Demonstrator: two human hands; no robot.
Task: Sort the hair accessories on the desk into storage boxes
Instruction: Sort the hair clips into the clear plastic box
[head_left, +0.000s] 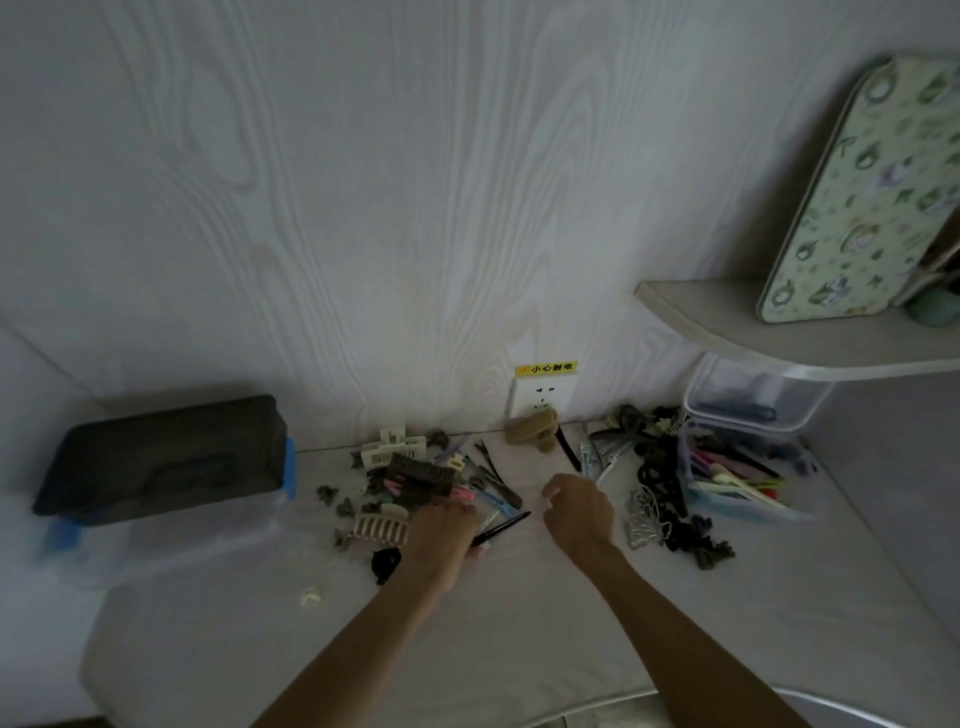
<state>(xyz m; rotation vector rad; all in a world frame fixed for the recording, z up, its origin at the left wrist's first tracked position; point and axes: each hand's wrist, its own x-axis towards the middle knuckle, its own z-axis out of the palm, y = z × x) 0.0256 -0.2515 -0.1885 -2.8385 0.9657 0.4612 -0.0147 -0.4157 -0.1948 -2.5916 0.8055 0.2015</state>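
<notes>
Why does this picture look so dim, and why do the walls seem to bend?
Head view: the light is weak and flat, so the dark clips on the desk merge into murky clumps; the wide-angle lens bows the shelf and desk edges; the clear box at left is smeared soft.

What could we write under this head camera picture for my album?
Two hands, left hand and right hand, sorting hair clips on a desk beside a clear box.
</notes>
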